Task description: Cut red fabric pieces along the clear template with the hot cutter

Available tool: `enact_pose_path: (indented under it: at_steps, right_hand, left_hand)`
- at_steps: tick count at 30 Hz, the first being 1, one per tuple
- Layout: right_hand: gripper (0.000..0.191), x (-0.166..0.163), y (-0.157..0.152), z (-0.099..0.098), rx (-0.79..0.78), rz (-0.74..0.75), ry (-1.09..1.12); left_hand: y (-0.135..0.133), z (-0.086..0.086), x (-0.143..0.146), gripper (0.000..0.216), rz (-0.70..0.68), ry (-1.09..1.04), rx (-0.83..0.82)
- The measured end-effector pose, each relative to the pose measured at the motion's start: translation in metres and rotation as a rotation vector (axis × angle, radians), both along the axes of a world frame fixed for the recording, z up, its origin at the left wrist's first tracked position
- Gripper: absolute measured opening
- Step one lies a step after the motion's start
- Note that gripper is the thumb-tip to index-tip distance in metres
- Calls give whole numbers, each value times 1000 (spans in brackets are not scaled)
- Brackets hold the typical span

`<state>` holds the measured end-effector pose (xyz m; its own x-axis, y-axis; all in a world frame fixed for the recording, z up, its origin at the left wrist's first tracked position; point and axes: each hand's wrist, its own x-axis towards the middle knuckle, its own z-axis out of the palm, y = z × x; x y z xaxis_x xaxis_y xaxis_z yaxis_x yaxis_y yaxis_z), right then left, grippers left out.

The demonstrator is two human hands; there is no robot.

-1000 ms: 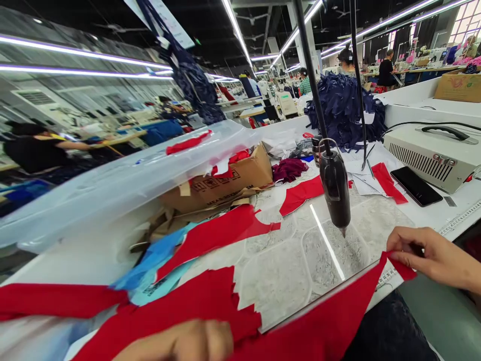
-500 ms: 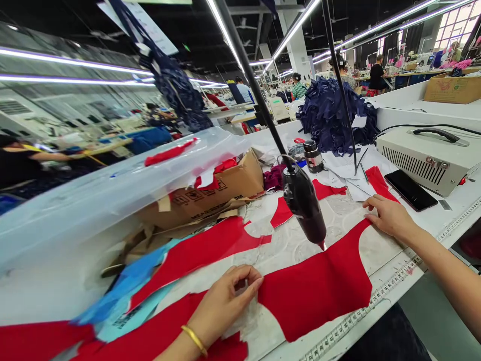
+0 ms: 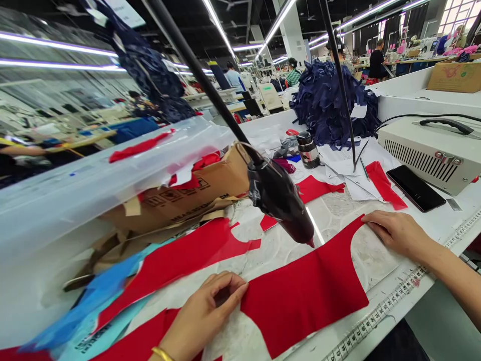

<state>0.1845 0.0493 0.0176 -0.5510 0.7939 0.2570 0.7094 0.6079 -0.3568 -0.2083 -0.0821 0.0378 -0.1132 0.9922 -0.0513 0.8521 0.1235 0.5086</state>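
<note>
A red fabric piece (image 3: pixel 308 291) lies flat on the white worktable (image 3: pixel 376 321). My left hand (image 3: pixel 205 311) pinches the left edge of it, fingers curled together. My right hand (image 3: pixel 394 230) rests flat on the upper right corner of the same piece, fingers stretched out. A dark hanging tool (image 3: pixel 281 200) with a red tip hovers just above the fabric between my hands.
More red pieces (image 3: pixel 180 255) and blue paper (image 3: pixel 90 306) lie to the left. A cardboard box (image 3: pixel 188 195) sits under a clear plastic sheet (image 3: pixel 93 175). A phone (image 3: pixel 415 188), a grey machine (image 3: pixel 432 150), a metal cup (image 3: pixel 308 149) and a navy fabric heap (image 3: pixel 330 105) stand behind.
The red piece was lifted at the table edge, then laid flat. My hands came onto the table and spread it. The hanging tool has swung left.
</note>
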Motion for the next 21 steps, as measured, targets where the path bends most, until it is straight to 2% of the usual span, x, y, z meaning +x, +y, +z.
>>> enact_pose_path:
  at_steps: [6, 13, 16, 18, 21]
  right_hand:
    - [34, -3, 13, -4, 53, -56, -67]
    - [34, -1, 16, -11, 137, -71, 56]
    - [35, 0, 15, -11, 145, -75, 79]
    - [37, 0, 15, -11, 134, -60, 80]
    - [39, 0, 16, -13, 99, -44, 60]
  left_hand:
    - [12, -5, -3, 50, 2, 0, 2]
    - [19, -5, -6, 53, 1, -1, 12]
    - [16, -2, -5, 53, 18, 30, 89]
    - [10, 0, -5, 50, -14, 64, 142]
    - [0, 0, -8, 39, -145, 105, 170]
